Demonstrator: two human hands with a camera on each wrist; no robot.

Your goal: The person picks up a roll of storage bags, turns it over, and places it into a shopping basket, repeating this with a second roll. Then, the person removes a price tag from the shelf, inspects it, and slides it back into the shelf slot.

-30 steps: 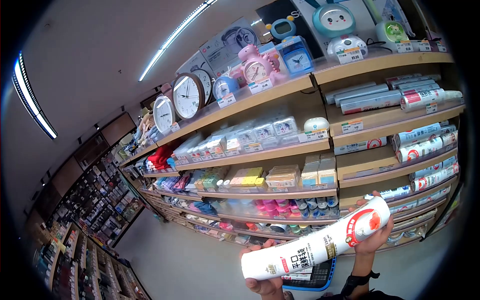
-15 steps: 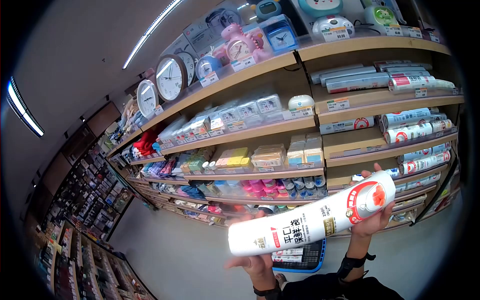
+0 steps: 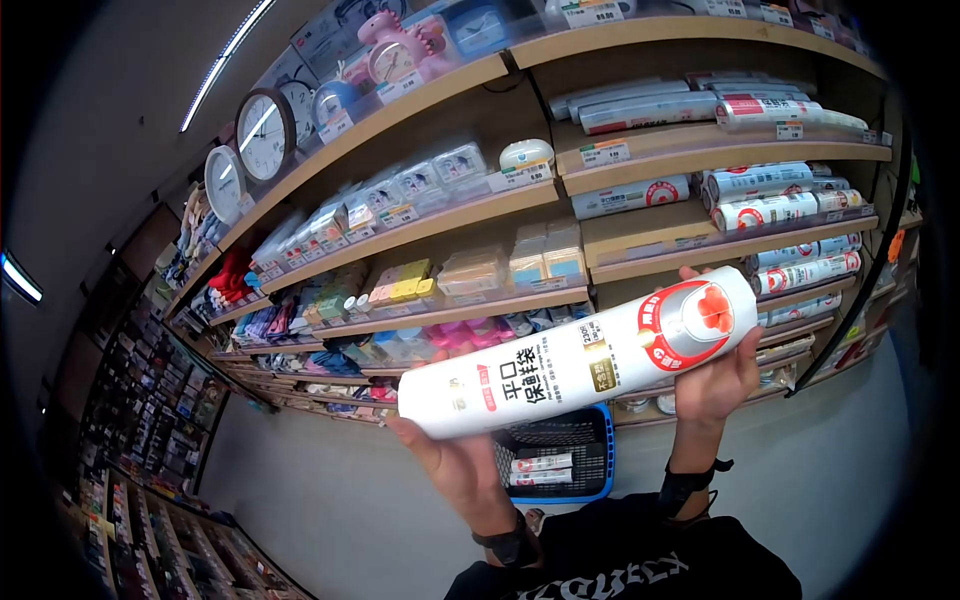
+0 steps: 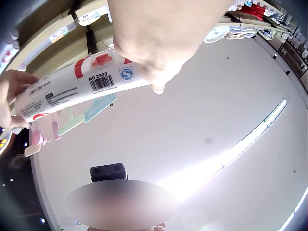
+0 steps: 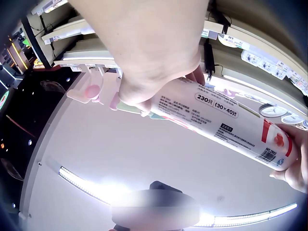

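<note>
A white roll of bags with red print is held crosswise in both hands, its right end higher in the head view. The left hand grips its left end, thumb along the near side. Round the right end curls the right hand, fingertips showing over the top. In the left wrist view the roll's back shows a barcode, with the left hand at one end. The right wrist view has the right hand holding the roll at its other end.
Below the roll, a blue-rimmed black basket with white rolls in it stands on the floor. Shelves ahead carry similar rolls, boxes and clocks. More shelves run along the far left.
The roll has moved up and left in the head view, held by both hands throughout. Shelves have shifted left and up as the view turned, and more of the basket shows.
</note>
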